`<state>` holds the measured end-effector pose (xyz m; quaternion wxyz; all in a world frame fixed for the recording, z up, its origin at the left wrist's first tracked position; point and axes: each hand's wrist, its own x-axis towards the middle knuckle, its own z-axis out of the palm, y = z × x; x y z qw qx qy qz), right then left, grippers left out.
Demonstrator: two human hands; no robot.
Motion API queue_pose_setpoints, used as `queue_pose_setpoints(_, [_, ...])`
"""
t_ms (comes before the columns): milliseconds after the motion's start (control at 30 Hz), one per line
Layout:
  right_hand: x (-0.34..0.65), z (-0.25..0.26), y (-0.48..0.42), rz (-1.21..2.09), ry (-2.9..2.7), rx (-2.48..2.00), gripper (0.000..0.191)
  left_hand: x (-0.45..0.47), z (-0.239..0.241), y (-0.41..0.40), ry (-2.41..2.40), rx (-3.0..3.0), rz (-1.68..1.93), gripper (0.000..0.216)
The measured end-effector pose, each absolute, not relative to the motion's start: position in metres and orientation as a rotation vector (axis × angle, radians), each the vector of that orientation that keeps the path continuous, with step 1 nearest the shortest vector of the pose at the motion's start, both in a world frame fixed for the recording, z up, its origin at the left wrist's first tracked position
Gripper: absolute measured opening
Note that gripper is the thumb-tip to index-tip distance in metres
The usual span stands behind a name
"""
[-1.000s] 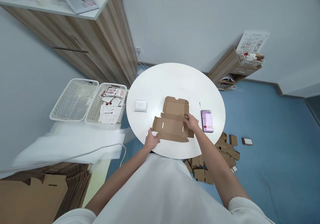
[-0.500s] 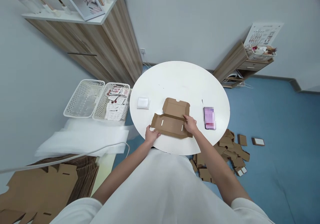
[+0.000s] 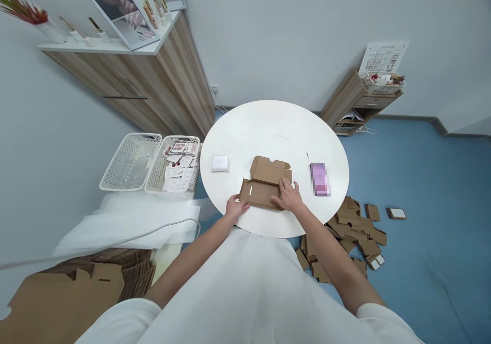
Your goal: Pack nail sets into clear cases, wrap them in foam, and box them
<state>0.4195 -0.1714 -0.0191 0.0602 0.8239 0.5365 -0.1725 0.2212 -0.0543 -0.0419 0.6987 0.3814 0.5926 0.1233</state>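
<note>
A brown cardboard mailer box (image 3: 263, 194) lies on the white round table (image 3: 264, 124) in front of me, its lid (image 3: 270, 170) folded back flat on the far side. Its left and right side walls now stand up. At the near left corner, my left hand (image 3: 236, 209) grips the box, thumb along the front edge and fingers by the left wall. My right hand (image 3: 290, 196) lies across the box's right end with fingers stretched and spread, pressing on the side wall, which it partly hides.
A white packet (image 3: 220, 163) sits on the table's left, a purple pixelated item (image 3: 320, 179) on its right. Left are two white baskets (image 3: 153, 180), white foam sheets (image 3: 126, 221) and stacked flat cardboard (image 3: 69, 303). Folded boxes (image 3: 353, 226) pile on the floor at right.
The box's side flaps have turned up into walls. My right hand has gone from holding the right edge to spreading over that end. My left hand has shifted slightly to the left corner.
</note>
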Motion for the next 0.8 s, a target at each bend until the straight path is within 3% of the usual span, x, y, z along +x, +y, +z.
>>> queue_pose_setpoints(233, [0.403,-0.025,-0.179,-0.553,1.646,2.406,0.124,0.216,-0.043,-0.047,1.242,0.870,0.264,0.054])
queue_pose_setpoints(600, [0.392,-0.029,-0.180,-0.523,1.569,2.511,0.109,0.194,-0.059,-0.020,1.164,1.643,0.100,0.027])
queue_pose_setpoints(800, [0.388,-0.031,-0.178,-0.499,1.525,2.535,0.111,0.192,-0.059,-0.022,1.060,1.539,0.181,0.027])
